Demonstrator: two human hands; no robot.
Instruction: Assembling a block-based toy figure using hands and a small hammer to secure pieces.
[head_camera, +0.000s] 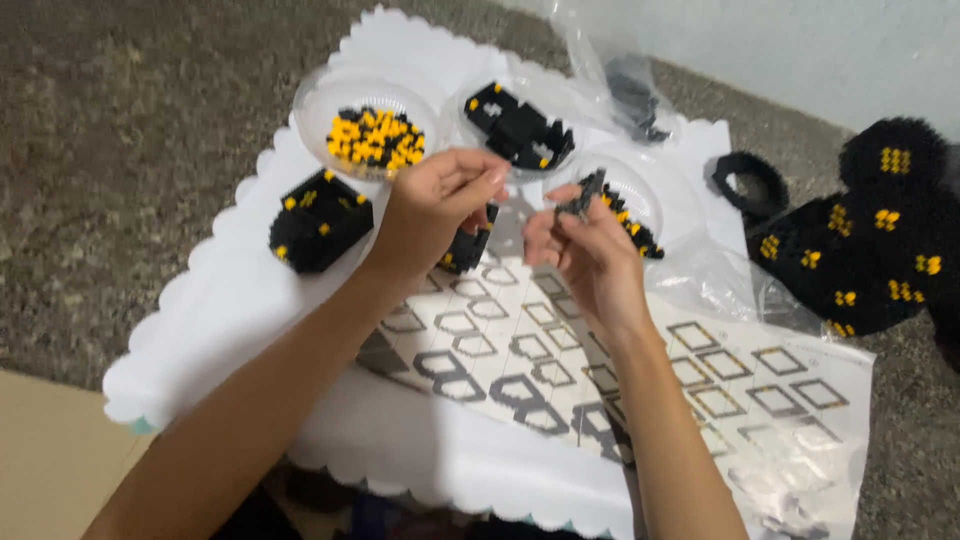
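Observation:
My right hand (585, 250) pinches a small dark assembly of tiny building bricks (584, 195) between thumb and fingers, held above a printed instruction sheet (700, 370). My left hand (435, 205) hovers just to its left with fingertips curled together; whether a tiny piece sits in them I cannot tell. Under the left hand a small black and yellow brick piece (466, 248) rests on the white scalloped mat (220, 320).
Clear round dishes hold yellow and black bricks (375, 138), black bricks (518, 128) and a third mixed lot (632, 222). A black block with yellow dots (320, 222) sits left. A large black built figure (865, 235) and clear plastic bags (620, 80) lie right on the carpet.

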